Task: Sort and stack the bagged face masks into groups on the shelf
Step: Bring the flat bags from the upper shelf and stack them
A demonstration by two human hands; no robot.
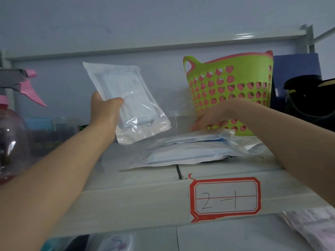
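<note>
My left hand (106, 109) holds a clear bag of pale blue face masks (126, 98) up above the white shelf (137, 189), tilted to the left. A loose pile of more bagged masks (190, 151) lies flat on the shelf, right of the held bag. My right hand (211, 117) reaches over the back of that pile, fingers bent down at its far edge in front of the basket. Whether those fingers grip a bag is hidden by the hand itself.
A green basket with pink heart holes (232, 91) stands behind the pile. A pink spray bottle (10, 124) is at the left, dark items (308, 98) at the right. A red-framed label reading 2-1 (225, 198) sticks on the shelf's front edge. Papers (311, 227) lie below right.
</note>
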